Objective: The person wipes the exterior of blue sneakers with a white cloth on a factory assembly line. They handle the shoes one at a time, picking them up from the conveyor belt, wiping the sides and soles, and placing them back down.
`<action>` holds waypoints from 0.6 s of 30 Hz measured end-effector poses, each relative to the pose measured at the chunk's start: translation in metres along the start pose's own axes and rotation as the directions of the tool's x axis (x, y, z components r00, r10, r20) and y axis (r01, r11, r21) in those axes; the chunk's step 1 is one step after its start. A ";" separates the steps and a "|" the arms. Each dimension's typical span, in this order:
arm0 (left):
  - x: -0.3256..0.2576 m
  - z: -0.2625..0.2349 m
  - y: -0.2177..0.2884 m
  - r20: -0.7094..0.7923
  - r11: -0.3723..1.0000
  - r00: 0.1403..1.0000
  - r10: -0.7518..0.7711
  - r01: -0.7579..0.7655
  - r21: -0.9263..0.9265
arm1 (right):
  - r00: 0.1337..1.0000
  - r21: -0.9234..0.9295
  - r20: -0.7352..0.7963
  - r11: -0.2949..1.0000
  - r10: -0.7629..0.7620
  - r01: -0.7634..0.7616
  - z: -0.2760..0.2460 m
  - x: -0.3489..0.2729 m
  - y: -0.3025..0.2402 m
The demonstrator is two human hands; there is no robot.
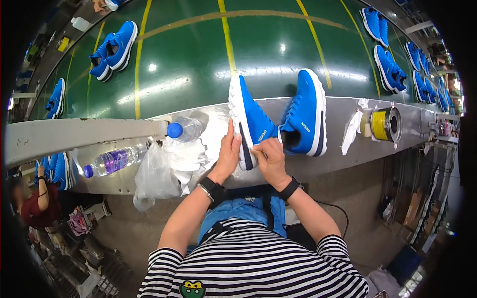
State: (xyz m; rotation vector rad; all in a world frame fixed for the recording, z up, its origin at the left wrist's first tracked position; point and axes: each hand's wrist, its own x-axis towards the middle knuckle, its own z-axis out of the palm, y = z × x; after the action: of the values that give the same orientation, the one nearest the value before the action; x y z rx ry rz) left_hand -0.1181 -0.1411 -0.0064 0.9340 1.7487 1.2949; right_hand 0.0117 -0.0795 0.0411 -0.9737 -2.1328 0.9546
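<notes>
Both hands on one blue shoe (250,124) w/ white sole, lying on its side at the front edge of the grey surface (343,159), heel end toward the person, toe pointing away. Left hand (227,155) lies flat along the sole side, fingers stretched up against it, palm pressed on. Right hand (269,156) is curled over the heel end, fingers closed in at the shoe's collar; can't tell if anything small is pinched betw. the fingertips. Hands are close, shoe betw. them. Black bands on both wrists. Second blue shoe (306,113) sits just right of the first, tipped so its opening faces the person, sole to the right; the two shoes nearly touch at the heel. Left of the hands: crumpled white cloth (188,156) and a clear plastic bag (151,174) hanging over the edge, plus a clear bottle w/ blue cap (184,129) and a bottle of purple liquid (115,161) lying on its side. Right side of surface: a spool of yellow tape (382,124) and a white rag (352,130). Behind the surface, a green belt (198,59) carries more blue shoe pairs, well apart. Another person in red sits lower left.
</notes>
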 end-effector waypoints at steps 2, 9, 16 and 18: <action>0.000 -0.001 0.010 -0.002 1.000 1.000 0.007 -0.007 0.001 | 1.000 -0.024 0.025 1.000 0.000 0.001 -0.006 -0.023 0.003; 0.000 -0.004 0.029 0.052 0.997 0.996 -0.075 0.076 -0.018 | 0.999 0.079 -0.036 0.996 0.041 -0.038 -0.014 -0.034 -0.008; 0.002 -0.001 0.027 0.035 1.000 0.999 0.012 -0.012 -0.015 | 0.994 0.117 -0.092 0.991 -0.052 0.063 0.007 -0.007 0.000; 0.001 -0.002 0.027 0.041 1.000 0.999 -0.004 0.004 0.001 | 0.996 0.154 -0.092 0.988 -0.017 0.031 0.008 -0.020 -0.001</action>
State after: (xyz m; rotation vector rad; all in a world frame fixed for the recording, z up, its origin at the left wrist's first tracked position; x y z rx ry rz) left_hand -0.1176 -0.1353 0.0198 0.9513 1.7188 1.2640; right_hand 0.0161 -0.0989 0.0331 -0.8953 -1.9599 1.0285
